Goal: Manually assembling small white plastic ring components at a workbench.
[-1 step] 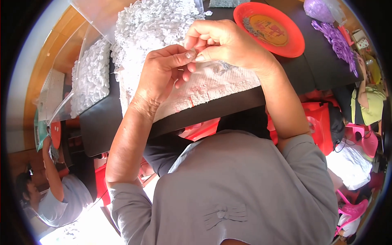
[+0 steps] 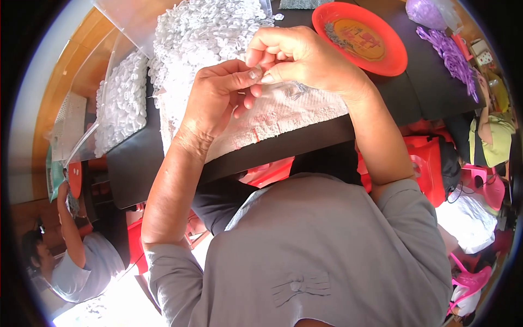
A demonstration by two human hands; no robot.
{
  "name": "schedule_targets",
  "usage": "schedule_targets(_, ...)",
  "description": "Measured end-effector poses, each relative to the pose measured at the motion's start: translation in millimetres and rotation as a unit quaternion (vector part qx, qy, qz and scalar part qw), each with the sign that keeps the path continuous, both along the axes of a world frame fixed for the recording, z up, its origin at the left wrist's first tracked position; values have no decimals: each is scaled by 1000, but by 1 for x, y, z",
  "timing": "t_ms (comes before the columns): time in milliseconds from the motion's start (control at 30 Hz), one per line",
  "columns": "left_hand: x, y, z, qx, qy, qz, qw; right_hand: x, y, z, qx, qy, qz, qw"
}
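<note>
My left hand (image 2: 220, 92) and my right hand (image 2: 305, 60) meet above the table, thumbs and fingertips pressed together. Whatever lies in the pinch is too small and too covered by the fingers to name. Just beyond and to the left spreads a large heap of small white ring-like plastic pieces (image 2: 190, 35). A pale, worn woven cloth (image 2: 272, 122) lies beneath both hands. Right of my right hand, a red oval plate (image 2: 395, 57) carries a little pile of tiny grey pieces (image 2: 336, 35) at its left side.
A second heap of white pieces (image 2: 122, 101) lies left on the black table (image 2: 128, 163). Purple cord-like strands (image 2: 449, 60) and a purple bag (image 2: 425, 13) sit at the far right. Another person (image 2: 87, 261) is at lower left. Red plastic chairs (image 2: 425, 163) stand at right.
</note>
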State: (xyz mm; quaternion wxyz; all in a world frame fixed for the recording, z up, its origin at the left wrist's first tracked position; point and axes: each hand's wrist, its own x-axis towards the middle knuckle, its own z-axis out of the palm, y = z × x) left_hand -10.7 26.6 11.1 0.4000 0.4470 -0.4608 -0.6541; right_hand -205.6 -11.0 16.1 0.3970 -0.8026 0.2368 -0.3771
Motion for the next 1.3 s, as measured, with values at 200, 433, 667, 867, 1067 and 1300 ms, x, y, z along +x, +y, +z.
schedule_targets(200, 4, 4, 3, -5, 5, 26, 1000, 3, 1, -1, 3, 13, 0, 1000)
schedule_targets(433, 9, 12, 9, -32, 30, 58, 997, 8, 6, 1, 13, -30, -15, 999)
schedule_targets(667, 12, 16, 8, -32, -10, 49, 998, 10, 4, -5, -59, -43, -10, 997)
schedule_targets(867, 34, 10, 4, -26, 49, 29, 998, 32, -13, -19, -172, -96, -21, 980)
schedule_targets(1067, 17, 43, -4, -187, -458, 131, 859, 31, -14, -9, -189, -68, -113, 973)
schedule_targets(1300, 13, 44, -28, -348, -526, -7, 776, 43, -12, -1, -248, -4, -147, 958)
